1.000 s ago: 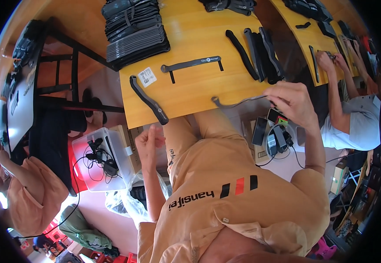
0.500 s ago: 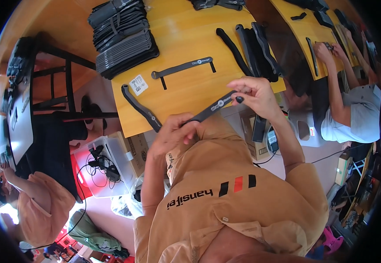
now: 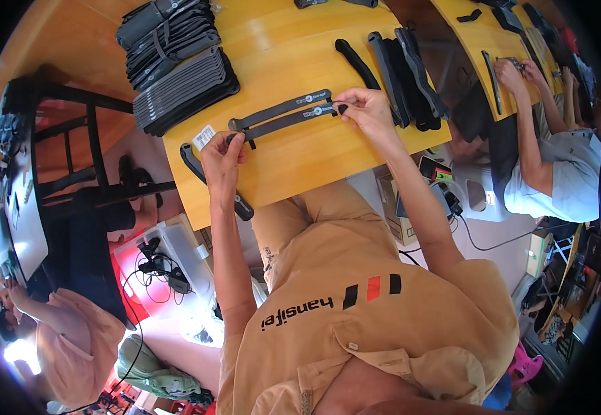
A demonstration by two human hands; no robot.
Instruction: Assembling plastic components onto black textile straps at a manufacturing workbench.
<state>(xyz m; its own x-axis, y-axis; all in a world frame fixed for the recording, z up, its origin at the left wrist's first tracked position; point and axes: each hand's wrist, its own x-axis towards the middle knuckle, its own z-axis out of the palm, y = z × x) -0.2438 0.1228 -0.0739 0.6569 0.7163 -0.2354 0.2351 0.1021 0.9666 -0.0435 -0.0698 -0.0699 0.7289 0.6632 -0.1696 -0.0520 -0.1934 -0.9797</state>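
A dark grey strap (image 3: pixel 283 125) with white print is stretched between my two hands over the wooden table. My left hand (image 3: pixel 222 160) pinches its left end, and my right hand (image 3: pixel 370 116) pinches the right end near a small black piece. Just beyond it, almost parallel, lies a second grey strap (image 3: pixel 280 108) on the tabletop. Another dark strap (image 3: pixel 191 162) lies near the table's left edge, partly hidden behind my left forearm. Beside my left hand is a white printed label (image 3: pixel 206 135), partly covered.
Bundled dark straps (image 3: pixel 183 86) are stacked at the table's far left. Several long black strips (image 3: pixel 404 79) lie right of my right hand. A co-worker (image 3: pixel 553 166) handles something at the right-hand table. A clear bin (image 3: pixel 155 266) with cables stands on the floor at left.
Both hands have moved away from my body, carrying the strap over the table to beside the strap lying there. My left hand has also shifted left, and the held strap is now more level.
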